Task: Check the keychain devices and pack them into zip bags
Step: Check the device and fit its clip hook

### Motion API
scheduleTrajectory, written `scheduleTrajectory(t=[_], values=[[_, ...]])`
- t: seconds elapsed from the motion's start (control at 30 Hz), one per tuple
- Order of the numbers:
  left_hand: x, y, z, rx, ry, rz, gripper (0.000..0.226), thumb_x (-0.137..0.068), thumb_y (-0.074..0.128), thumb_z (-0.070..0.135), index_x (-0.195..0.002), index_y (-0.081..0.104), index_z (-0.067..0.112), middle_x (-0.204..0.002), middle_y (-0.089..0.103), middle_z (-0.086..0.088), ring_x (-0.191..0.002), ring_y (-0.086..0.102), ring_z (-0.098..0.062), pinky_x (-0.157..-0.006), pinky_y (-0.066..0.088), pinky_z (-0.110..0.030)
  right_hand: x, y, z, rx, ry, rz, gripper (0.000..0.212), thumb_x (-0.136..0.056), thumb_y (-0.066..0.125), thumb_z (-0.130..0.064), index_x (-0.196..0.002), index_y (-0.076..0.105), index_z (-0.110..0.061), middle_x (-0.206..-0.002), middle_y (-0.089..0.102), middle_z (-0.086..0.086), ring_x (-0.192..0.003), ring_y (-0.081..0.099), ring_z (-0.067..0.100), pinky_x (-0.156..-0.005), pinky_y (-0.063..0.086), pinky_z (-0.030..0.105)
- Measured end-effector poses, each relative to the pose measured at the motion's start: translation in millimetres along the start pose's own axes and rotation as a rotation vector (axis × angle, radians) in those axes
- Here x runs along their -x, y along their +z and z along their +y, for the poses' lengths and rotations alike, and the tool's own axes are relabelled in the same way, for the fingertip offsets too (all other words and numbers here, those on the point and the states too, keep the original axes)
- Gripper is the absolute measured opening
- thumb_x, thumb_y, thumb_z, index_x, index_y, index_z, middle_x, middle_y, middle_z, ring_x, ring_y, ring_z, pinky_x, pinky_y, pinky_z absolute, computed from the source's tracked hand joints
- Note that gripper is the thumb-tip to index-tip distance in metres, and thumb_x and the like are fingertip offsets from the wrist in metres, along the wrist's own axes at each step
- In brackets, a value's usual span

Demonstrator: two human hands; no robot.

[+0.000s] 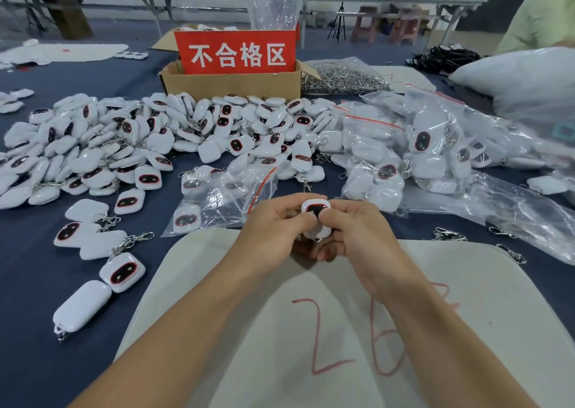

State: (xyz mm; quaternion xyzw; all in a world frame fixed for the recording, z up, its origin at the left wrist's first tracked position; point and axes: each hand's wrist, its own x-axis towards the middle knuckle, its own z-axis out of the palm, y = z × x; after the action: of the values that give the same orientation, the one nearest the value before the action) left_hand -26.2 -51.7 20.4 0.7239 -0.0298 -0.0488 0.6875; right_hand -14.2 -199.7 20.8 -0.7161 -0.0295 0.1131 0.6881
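Note:
A white keychain device (pixel 315 207) with a dark red-rimmed face is held upright above a cream mat (pixel 466 283). My left hand (pixel 273 227) and my right hand (pixel 357 230) both pinch it, thumbs pressed on its face. Its lower part (pixel 317 233) shows between my fingers. A big heap of loose devices (pixel 149 140) covers the blue table to the left and behind. Several clear zip bags with devices inside (pixel 224 190) lie just beyond my hands, and more packed bags (pixel 413 146) pile up on the right.
A cardboard box (pixel 230 84) with a red sign stands at the back centre. Beside it lies a bag of metal clasps (pixel 342 76). Loose clasps (pixel 448 235) lie right of the mat. A person in a pale green top (pixel 541 12) sits at far right.

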Motion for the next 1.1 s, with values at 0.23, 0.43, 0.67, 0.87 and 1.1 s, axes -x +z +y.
scheduleTrajectory(t=[0.23, 0.43, 0.67, 0.87, 1.1], values=[[2.6, 2.1, 3.6, 0.05, 0.007, 0.018, 0.03, -0.097, 0.055, 0.001, -0.099, 0.08, 0.018, -0.085, 0.07, -0.027, -0.06, 0.068, -0.031, -0.059, 0.061, -0.037, 2.6, -0.8, -2.2, 0.005, 0.002, -0.045, 0.025, -0.086, 0.056, -0.017, -0.091, 0.08, -0.019, -0.082, 0.077, 0.012, -0.06, 0.062, 0.028, -0.067, 0.045, 0.044], [4.4, 4.6, 1.9, 0.071, 0.001, 0.108, 0.041, -0.092, 0.053, -0.012, -0.093, 0.082, 0.016, -0.068, 0.069, -0.005, -0.057, 0.061, -0.013, -0.052, 0.054, -0.024, 4.1, -0.2, -5.3, 0.01, 0.01, -0.063, 0.026, -0.096, 0.055, -0.001, -0.091, 0.079, -0.009, -0.08, 0.073, 0.014, -0.06, 0.063, 0.023, -0.058, 0.056, 0.031], [2.3, 3.4, 3.4, 0.076, -0.003, 0.078, 0.034, -0.097, 0.056, -0.005, -0.102, 0.08, 0.019, -0.074, 0.072, -0.005, -0.055, 0.064, -0.019, -0.052, 0.055, -0.027, 2.7, -3.8, -5.9, -0.037, 0.015, -0.079, 0.018, -0.092, 0.061, -0.001, -0.101, 0.076, -0.006, -0.083, 0.074, 0.013, -0.061, 0.062, 0.028, -0.067, 0.05, 0.041], [1.5, 3.2, 2.9, 0.077, 0.017, 0.036, 0.024, -0.098, 0.058, -0.001, -0.108, 0.077, 0.011, -0.075, 0.072, -0.017, -0.054, 0.062, -0.03, -0.055, 0.056, -0.032, 2.3, -3.1, -4.8, 0.006, 0.001, -0.098, 0.022, -0.073, 0.066, -0.013, -0.091, 0.077, -0.011, -0.076, 0.072, 0.018, -0.061, 0.058, 0.029, -0.06, 0.039, 0.039], [3.0, 2.7, 4.5, 0.057, 0.035, 0.003, 0.024, -0.098, 0.059, 0.002, -0.106, 0.077, 0.015, -0.075, 0.071, -0.025, -0.053, 0.063, -0.03, -0.06, 0.057, -0.031, 1.2, -3.9, -1.7, 0.016, 0.017, -0.07, 0.021, -0.07, 0.064, -0.013, -0.086, 0.077, -0.011, -0.066, 0.065, 0.021, -0.059, 0.056, 0.031, -0.053, 0.036, 0.035]])
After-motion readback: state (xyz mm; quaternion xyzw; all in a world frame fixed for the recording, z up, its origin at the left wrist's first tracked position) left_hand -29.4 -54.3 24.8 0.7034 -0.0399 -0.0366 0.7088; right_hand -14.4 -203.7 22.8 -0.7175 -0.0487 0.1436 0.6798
